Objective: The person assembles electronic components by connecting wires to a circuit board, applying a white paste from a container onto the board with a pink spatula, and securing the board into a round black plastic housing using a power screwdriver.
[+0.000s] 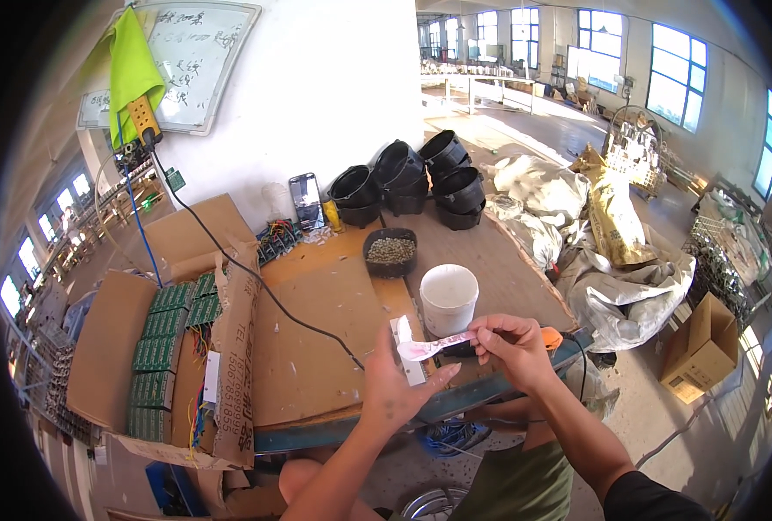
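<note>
My right hand [512, 349] pinches a narrow flat stick [457, 339] whose far end carries a smear of white, pinkish paste [416, 350]. Just left of it, my left hand [394, 386] grips a slim white rectangular piece [414, 372] between thumb and fingers, near the table's front edge. The paste end lies over this piece; whether they touch I cannot tell. Right behind the stick stands a white tub [449, 295], its inside partly visible. Beyond the tub is a black bowl [391, 252] filled with small brownish-green bits.
Several black pots [400, 174] are stacked at the table's back by the wall, beside a phone [304, 201]. At left, an open carton [238, 373] holds rows of green circuit boards [157, 352]. A black cable [269, 282] crosses the table. White sacks [616, 286] lie at right.
</note>
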`<action>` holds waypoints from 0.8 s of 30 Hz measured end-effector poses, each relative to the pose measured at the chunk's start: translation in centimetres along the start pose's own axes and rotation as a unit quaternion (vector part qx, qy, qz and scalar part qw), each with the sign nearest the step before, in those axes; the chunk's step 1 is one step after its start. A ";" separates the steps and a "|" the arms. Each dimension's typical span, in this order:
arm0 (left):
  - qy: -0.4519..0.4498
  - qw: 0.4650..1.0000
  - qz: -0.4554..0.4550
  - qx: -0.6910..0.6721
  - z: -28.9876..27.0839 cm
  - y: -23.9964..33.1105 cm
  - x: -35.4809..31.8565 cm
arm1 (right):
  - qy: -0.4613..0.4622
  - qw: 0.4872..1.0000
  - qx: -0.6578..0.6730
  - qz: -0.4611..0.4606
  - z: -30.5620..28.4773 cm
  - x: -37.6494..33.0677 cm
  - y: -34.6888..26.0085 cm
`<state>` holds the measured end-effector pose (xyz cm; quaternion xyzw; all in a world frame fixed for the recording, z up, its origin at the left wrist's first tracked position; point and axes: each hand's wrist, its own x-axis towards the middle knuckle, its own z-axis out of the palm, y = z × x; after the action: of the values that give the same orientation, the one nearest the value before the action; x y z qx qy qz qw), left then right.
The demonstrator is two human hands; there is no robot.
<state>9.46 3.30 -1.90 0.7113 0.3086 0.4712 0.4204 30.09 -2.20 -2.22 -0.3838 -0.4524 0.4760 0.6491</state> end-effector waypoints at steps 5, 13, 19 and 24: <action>0.005 1.000 0.005 0.003 0.1 0.5 0.0 | 0.026 1.000 0.003 -0.014 -0.1 0.0 -0.5; -0.008 0.994 0.037 0.105 -0.8 1.2 0.0 | 0.033 0.998 0.035 -0.030 -0.1 2.3 -0.4; -0.008 0.993 0.035 0.109 -1.1 1.5 -0.2 | 0.026 0.998 0.051 -0.011 -0.1 2.2 -0.1; -0.006 0.994 0.043 0.097 -1.0 1.6 -0.1 | 0.023 0.998 0.058 0.009 -0.4 1.6 0.1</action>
<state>8.57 2.75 -0.28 0.7643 0.3196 0.4520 0.3308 30.62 -0.62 -2.08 -0.3607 -0.4057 0.4977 0.6765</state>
